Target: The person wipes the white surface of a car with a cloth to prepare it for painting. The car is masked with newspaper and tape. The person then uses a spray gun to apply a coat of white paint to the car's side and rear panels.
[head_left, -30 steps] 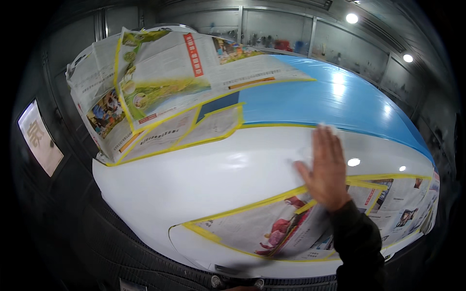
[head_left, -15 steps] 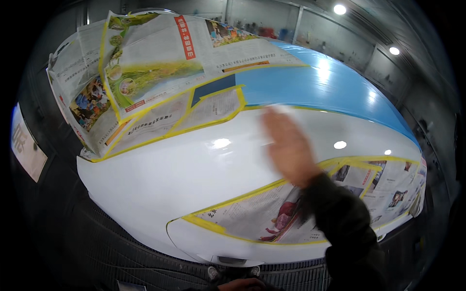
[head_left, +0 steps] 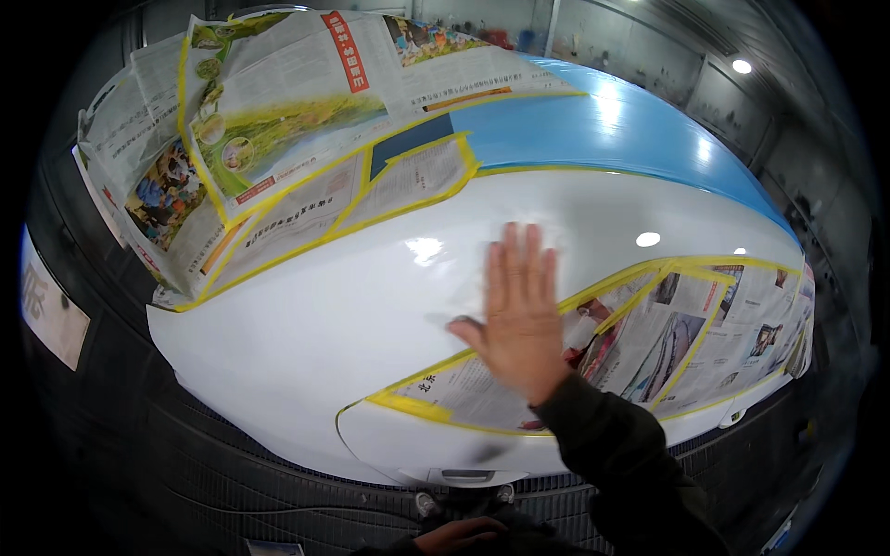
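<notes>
My right hand point(head_left: 521, 320) lies palm down with fingers stretched, seemingly flat on the glossy white rear side panel of a car point(head_left: 315, 343). Its thumb points left. Beneath the wrist is the side window, covered with newspaper point(head_left: 464, 394) and edged in yellow masking tape point(head_left: 413, 403). My left hand point(head_left: 459, 535) rests low at the bottom edge, near my body; its visible fingers reach loosely to the right and hold nothing I can see. The white surface directly under my right palm is hidden.
Taped newspaper point(head_left: 287, 102) covers the rear glass, and blue film point(head_left: 575, 139) covers the roof. A door handle point(head_left: 466, 477) sits near my shoes point(head_left: 426, 503). Dark floor grating point(head_left: 232, 463) and a hose run alongside. Grey walls point(head_left: 630, 46) stand behind.
My right hand has moved down and slightly left across the white panel, from near the blue film towards the papered window. The view has shifted slightly; my left hand stays low.
</notes>
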Demonstrator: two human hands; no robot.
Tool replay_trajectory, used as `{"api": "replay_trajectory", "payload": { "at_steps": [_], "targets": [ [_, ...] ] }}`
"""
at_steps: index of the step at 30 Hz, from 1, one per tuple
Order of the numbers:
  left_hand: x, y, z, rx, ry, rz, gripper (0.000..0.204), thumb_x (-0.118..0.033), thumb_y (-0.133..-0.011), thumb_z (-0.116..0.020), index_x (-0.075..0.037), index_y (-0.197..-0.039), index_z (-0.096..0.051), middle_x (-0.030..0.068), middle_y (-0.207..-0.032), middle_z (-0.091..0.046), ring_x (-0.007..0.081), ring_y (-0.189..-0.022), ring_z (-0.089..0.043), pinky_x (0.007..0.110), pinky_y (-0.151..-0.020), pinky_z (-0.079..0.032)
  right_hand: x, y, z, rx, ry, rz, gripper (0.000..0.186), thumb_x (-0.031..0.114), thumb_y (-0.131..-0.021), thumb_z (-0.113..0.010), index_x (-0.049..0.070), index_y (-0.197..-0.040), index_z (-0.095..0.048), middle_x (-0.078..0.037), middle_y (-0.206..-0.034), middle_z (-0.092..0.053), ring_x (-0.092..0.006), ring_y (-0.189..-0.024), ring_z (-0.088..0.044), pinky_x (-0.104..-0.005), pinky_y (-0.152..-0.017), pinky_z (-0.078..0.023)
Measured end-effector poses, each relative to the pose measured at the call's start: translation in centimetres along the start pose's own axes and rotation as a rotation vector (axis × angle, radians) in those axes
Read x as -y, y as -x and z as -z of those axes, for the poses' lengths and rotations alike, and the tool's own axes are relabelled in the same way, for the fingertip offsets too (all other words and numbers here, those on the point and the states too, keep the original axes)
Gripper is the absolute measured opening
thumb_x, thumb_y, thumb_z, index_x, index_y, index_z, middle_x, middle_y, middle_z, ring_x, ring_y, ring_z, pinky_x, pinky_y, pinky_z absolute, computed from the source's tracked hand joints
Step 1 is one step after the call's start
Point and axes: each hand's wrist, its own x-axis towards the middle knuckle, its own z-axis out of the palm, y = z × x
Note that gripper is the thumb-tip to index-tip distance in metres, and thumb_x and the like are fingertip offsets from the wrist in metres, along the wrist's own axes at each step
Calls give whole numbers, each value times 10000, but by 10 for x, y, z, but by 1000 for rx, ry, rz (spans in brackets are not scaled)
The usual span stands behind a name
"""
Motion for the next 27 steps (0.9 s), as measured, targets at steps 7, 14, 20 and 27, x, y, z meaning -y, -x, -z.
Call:
{"api": "replay_trajectory", "payload": {
  "at_steps": [7, 14, 20, 27],
  "targets": [
    [16, 1, -24, 19, 63, -67, 261, -224, -1020, -517, -56, -1209, -584, 59, -1115, -611, 139, -1091, -530, 298, -941, -419, 88, -18, -80, -236, -154, 336, 562, 99, -833, -547, -127, -1339, -455, -268, -1422, -460, -370, -1392, -378, -473, -1162, -296],
    [39, 34, -46, -361, -38, 6, 259, -140, -996, -567, -30, -1229, -591, 73, -1164, -645, 167, -1105, -588, 327, -979, -453, 156, 67, -5, 419, -1878, -125, 382, 187, -1031, -422, -72, -1297, -511, -185, -1343, -556, -262, -1245, -545, -356, -1051, -437],
    [-13, 38, -62, -1001, 210, -217, 196, -129, -996, -570, 23, -1115, -606, 66, -1036, -656, 134, -979, -593, 293, -889, -472, 82, 117, -12, 789, -2544, -985, 496, 325, -1022, -433, -17, -1379, -474, -135, -1361, -563, -274, -1254, -544, -400, -1091, -400],
    [-4, 16, -124, -1594, 224, -835, 517, -8, -884, -688, -42, -1348, -462, 60, -1193, -571, 147, -1095, -566, 325, -889, -508, 103, 195, -30, 1270, -2270, -702, 448, 248, -1037, -334, -33, -1362, -460, -168, -1351, -550, -286, -1247, -538, -411, -1069, -417]
  ]
}}
